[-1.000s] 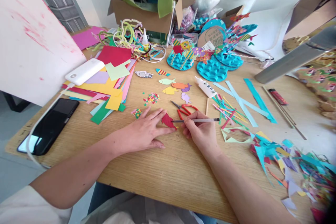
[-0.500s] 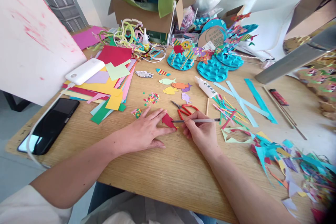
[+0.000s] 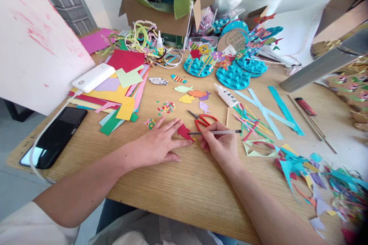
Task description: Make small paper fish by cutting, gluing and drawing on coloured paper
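A small red paper fish lies flat on the wooden table, partly under the fingertips of my left hand. That hand is spread with its fingers stretched out, pressing on the paper. Between the thumb and fingers of my right hand is a thin grey pencil, its tip on the red fish's tail end. Red-handled pliers lie just beyond the right hand. Above them are several cut paper fish, among them an orange one and a yellow one. Paper dots are heaped beyond the left hand.
Coloured paper sheets, a white power bank and a black phone occupy the left. A glue bottle, paper strips and scraps spread to the right. Blue egg-carton bases stand at the back.
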Demonstrator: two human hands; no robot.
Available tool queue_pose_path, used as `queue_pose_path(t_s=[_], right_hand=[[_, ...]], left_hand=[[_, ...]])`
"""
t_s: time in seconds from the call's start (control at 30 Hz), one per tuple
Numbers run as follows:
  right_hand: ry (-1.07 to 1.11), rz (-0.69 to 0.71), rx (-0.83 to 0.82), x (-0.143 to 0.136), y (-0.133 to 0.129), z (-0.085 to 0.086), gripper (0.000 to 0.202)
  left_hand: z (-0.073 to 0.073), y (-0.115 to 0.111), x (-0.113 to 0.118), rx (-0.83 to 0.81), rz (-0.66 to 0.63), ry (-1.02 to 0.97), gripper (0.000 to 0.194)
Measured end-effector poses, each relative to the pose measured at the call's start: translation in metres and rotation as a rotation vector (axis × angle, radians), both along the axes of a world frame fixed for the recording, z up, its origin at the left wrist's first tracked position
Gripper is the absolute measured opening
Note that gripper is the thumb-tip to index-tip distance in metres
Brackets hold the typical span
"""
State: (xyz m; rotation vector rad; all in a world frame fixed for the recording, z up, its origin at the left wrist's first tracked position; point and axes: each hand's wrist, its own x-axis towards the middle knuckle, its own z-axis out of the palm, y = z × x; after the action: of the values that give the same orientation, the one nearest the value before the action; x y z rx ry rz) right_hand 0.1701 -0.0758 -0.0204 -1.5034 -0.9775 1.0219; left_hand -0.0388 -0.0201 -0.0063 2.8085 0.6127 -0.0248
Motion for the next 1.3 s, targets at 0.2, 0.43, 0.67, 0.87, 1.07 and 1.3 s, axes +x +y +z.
queue_pose_path(t_s=[0.2, 0.43, 0.67, 0.87, 1.07, 1.3], right_hand=[[0.002, 0.029, -0.002, 0.0008, 0.0007, -0.0007, 0.027], [0.012, 0.020, 0.000, 0.0004, 0.0002, -0.0008, 0.025], [0.022, 0.045, 0.003, 0.0009, 0.0000, -0.0013, 0.026], [0.009, 0.049, -0.007, 0.0008, 0.0003, 0.0002, 0.027], [0.023, 0.052, -0.010, 0.0002, 0.0005, 0.0013, 0.026], [0.018, 0.052, -0.027, -0.0006, 0.0002, 0.0017, 0.024]], left_hand=[[0.0000, -0.0001, 0.0001, 0.004, 0.001, 0.005, 0.057], [-0.0006, -0.0001, 0.0002, 0.001, 0.002, 0.011, 0.057], [-0.0010, 0.0000, -0.0003, 0.013, 0.002, 0.001, 0.058], [-0.0009, 0.0002, 0.0002, 0.014, 0.003, -0.001, 0.058], [0.0006, 0.0005, 0.0007, 0.006, 0.004, 0.016, 0.057], [0.0005, -0.0001, 0.0005, 0.015, 0.003, 0.033, 0.058]])
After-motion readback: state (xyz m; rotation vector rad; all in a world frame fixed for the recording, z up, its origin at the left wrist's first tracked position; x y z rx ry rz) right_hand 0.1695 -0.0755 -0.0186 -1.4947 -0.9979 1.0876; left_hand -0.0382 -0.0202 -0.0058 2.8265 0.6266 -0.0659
